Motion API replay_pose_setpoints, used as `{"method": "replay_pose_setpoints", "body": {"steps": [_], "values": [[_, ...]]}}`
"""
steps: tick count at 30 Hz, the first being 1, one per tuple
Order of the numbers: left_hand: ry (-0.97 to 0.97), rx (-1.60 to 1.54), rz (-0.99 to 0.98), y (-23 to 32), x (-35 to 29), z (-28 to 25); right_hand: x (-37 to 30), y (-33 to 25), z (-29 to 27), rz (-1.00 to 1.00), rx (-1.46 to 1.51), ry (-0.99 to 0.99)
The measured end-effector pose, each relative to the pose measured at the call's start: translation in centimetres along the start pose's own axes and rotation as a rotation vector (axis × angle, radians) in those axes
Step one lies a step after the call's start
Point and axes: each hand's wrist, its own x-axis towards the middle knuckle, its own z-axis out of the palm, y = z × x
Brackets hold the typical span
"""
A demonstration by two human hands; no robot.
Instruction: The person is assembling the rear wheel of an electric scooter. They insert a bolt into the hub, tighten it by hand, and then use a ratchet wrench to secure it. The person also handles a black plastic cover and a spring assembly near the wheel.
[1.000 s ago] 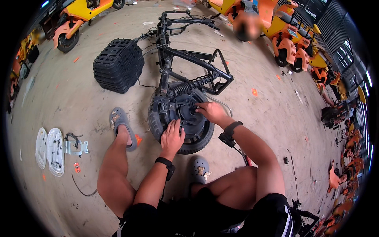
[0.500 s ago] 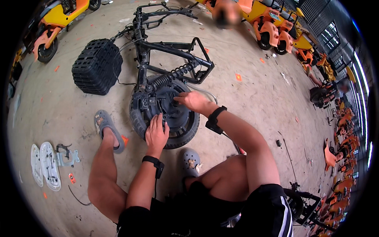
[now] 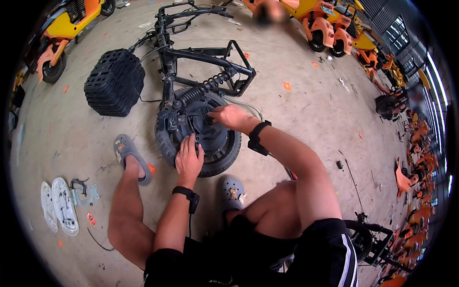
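Observation:
A stripped black scooter frame [image 3: 191, 52] lies on the concrete floor, its rear wheel [image 3: 217, 158] with a dark hub motor toward me. My left hand [image 3: 188, 158] rests on the lower edge of the hub, fingers pressed on it. My right hand [image 3: 228, 117] lies on the hub's upper right side, fingers curled on a part there; what it grips is hidden. A coil spring shock [image 3: 203, 88] runs above the wheel. Both wrists wear black bands. My knees and grey clogs flank the wheel.
A black ribbed battery box [image 3: 114, 81] stands left of the frame. White plastic covers and a metal bracket [image 3: 62, 203] lie at lower left. Yellow and orange scooters [image 3: 330, 24] line the back and right side. A person sits at the top. A second black frame [image 3: 373, 239] is at lower right.
The view has shifted, so the wheel and frame sit more to the left and nearer. Both hands stay on the hub, the left one slightly lower on its edge.

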Motion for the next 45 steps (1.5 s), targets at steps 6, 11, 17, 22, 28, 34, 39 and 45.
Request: {"method": "replay_pose_setpoints", "body": {"steps": [6, 11, 17, 22, 28, 34, 39, 45], "values": [[-0.023, 0.034, 0.004, 0.1, 0.0, 0.0, -0.4, 0.5, 1.3, 0.046, 0.130, 0.107], [0.001, 0.034, 0.013, -0.1, -0.1, -0.1, -0.3, -1.2, 0.4, 0.397, 0.375, 0.104], [0.011, 0.028, 0.016, 0.0, 0.0, 0.0, -0.2, -0.9, 0.7, 0.441, 0.446, 0.152], [0.005, 0.033, 0.023, 0.2, 0.1, 0.0, -0.6, 0.5, 1.5, 0.456, 0.742, 0.175], [0.008, 0.056, 0.021, -0.1, -0.1, 0.0, 0.1, -0.1, 0.4, 0.281, 0.399, 0.124], [0.012, 0.045, 0.018, 0.1, 0.0, -0.1, 0.2, -0.2, 0.2, 0.332, 0.319, 0.089], [-0.007, 0.038, 0.001, 0.0, 0.0, -0.2, 0.7, -0.9, 0.0, 0.351, 0.198, 0.046], [-0.012, 0.041, 0.011, -0.1, -0.1, 0.1, 0.1, -0.3, 0.2, 0.182, 0.201, 0.082]]}}
